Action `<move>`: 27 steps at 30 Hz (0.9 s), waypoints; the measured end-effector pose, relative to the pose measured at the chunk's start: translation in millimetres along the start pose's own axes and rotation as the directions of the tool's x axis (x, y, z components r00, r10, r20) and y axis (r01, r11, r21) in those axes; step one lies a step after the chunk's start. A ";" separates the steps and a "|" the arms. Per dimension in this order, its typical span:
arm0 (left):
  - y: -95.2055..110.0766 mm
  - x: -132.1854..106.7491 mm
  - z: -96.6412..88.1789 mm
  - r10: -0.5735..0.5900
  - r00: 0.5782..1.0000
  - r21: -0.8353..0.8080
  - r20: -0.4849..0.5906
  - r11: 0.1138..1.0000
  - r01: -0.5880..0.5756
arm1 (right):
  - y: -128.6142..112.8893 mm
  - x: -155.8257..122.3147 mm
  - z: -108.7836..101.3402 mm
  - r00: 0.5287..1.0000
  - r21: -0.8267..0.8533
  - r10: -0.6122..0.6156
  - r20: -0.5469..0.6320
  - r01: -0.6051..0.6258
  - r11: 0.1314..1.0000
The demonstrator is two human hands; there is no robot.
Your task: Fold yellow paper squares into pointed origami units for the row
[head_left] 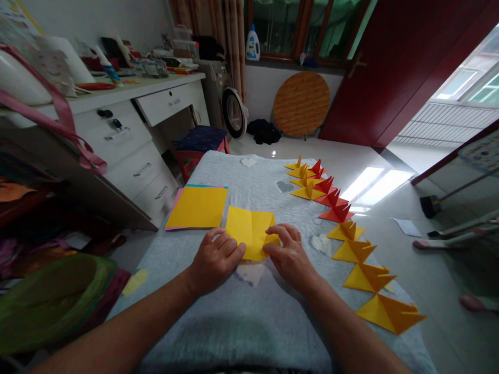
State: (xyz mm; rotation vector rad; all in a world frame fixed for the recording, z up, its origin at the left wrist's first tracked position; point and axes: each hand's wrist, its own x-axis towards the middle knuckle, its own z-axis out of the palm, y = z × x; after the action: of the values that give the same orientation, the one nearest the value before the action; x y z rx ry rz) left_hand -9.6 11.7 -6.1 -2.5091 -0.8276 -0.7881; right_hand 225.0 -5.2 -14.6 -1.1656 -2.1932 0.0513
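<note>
Nearest the viewer, on the pale cloth-covered table (241, 322), both forearms enter from the bottom edge, cut off above the elbow. Left hand (216, 259) and right hand (288, 254) sit close together without touching, each pressing its fingertips down on the near part of a creased yellow sheet (249, 228); neither is closed round it. The sheet's near edge and corners are hidden beneath the fingers, so the shape of the paper there cannot be made out. Just left of the sheet and slightly farther lies a stack of coloured paper (197, 206), yellow on top, with only pink and blue margins of the lower leaves showing. Right of the hands a row runs from near right to far centre: yellow folded pieces (390, 311) nearest, red folded pieces (333, 200) beyond, overlapping further yellow ones whose count is unclear. Far left, a white desk (144, 156) with drawers carries indistinct clutter; far centre, a washing machine (234, 111) is partly hidden, and a round board (301, 103) leans on the wall
</note>
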 end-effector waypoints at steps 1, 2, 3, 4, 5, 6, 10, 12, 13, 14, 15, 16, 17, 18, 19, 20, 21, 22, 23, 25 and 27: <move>0.7 -0.1 -0.3 0.018 1.000 -0.027 -0.005 0.999 -0.018 | 2.2 -0.2 0.0 1.000 -0.020 0.012 -0.021 -0.012 1.000; 1.5 -0.2 -0.5 0.037 0.999 -0.057 -0.014 0.998 -0.037 | 4.4 -0.4 -0.3 0.999 -0.038 0.025 -0.035 -0.027 0.999; 2.2 -0.1 -0.7 0.058 0.998 -0.088 -0.028 0.994 -0.060 | 6.4 -0.6 -0.9 0.998 -0.054 0.040 -0.043 -0.042 0.998; 2.8 0.1 -0.8 0.082 0.996 -0.119 -0.045 0.989 -0.087 | 8.1 -0.8 -1.5 0.997 -0.069 0.054 -0.049 -0.057 0.996; 3.2 0.4 -0.9 0.107 0.992 -0.150 -0.062 0.982 -0.115 | 9.4 -1.0 -2.1 0.996 -0.081 0.066 -0.054 -0.070 0.994; 3.6 0.7 -1.0 0.132 0.988 -0.180 -0.080 0.973 -0.145 | 10.3 -1.1 -2.6 0.995 -0.090 0.075 -0.059 -0.080 0.993; 4.9 0.9 -2.1 0.203 0.971 -0.264 -0.128 0.936 -0.231 | 9.8 -1.3 -4.5 0.990 -0.071 0.088 -0.108 -0.096 0.993; 5.7 0.0 -3.2 0.228 0.963 -0.282 -0.145 0.923 -0.261 | 8.3 -1.6 -5.5 0.984 -0.049 0.084 -0.157 -0.093 0.995; 6.1 -0.5 -3.7 0.237 0.960 -0.286 -0.152 0.919 -0.272 | 7.7 -1.8 -5.8 0.981 -0.046 0.083 -0.178 -0.092 0.995; 6.6 -0.8 -4.1 0.246 0.956 -0.289 -0.159 0.915 -0.283 | 7.5 -2.0 -5.7 0.978 -0.048 0.083 -0.189 -0.094 0.994; 7.0 -1.1 -4.2 0.251 0.955 -0.288 -0.160 0.913 -0.288 | 7.6 -2.1 -5.1 0.978 -0.055 0.087 -0.188 -0.099 0.994; 7.4 -1.2 -3.9 0.253 0.956 -0.286 -0.151 0.914 -0.287 | 8.0 -2.2 -4.2 0.980 -0.063 0.095 -0.174 -0.108 0.992; 7.8 -1.0 -3.3 0.255 0.958 -0.282 -0.131 0.917 -0.283 | 8.7 -2.2 -2.8 0.983 -0.070 0.106 -0.148 -0.117 0.991; 8.1 -0.8 -2.3 0.259 0.961 -0.276 -0.099 0.920 -0.277 | 9.4 -2.2 -1.3 0.987 -0.074 0.117 -0.112 -0.126 0.989; 8.3 -0.4 -0.9 0.266 0.963 -0.272 -0.054 0.924 -0.270 | 10.1 -2.1 0.2 0.989 -0.075 0.129 -0.068 -0.134 0.988; 8.4 -0.1 0.8 0.270 0.963 -0.269 -0.002 0.927 -0.261 | 10.7 -2.1 1.4 0.990 -0.072 0.141 -0.021 -0.142 0.987; 8.3 0.2 2.6 0.265 0.963 -0.270 0.049 0.932 -0.242 | 11.1 -2.1 2.2 0.988 -0.067 0.152 0.025 -0.150 0.986; 8.0 0.4 4.5 0.251 0.963 -0.277 0.097 0.936 -0.217 | 11.3 -2.2 2.3 0.985 -0.061 0.161 0.067 -0.157 0.986; 7.4 0.4 6.2 0.228 0.964 -0.293 0.140 0.939 -0.180 | 11.4 -2.3 1.8 0.980 -0.055 0.168 0.102 -0.163 0.985; 6.0 0.0 9.0 0.158 0.966 -0.349 0.207 0.934 -0.078 | 11.7 -2.8 -1.0 0.973 -0.049 0.177 0.150 -0.171 0.984; 4.4 -0.6 10.5 0.070 0.966 -0.426 0.248 0.903 0.044 | 12.5 -3.4 -4.9 0.967 -0.045 0.179 0.182 -0.173 0.984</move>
State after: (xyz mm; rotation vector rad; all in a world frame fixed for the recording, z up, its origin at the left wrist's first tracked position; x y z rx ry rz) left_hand -3.2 13.5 -15.4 -3.0597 -0.7843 -0.7090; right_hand 238.2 -1.4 -16.5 -1.4204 -2.2499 0.2125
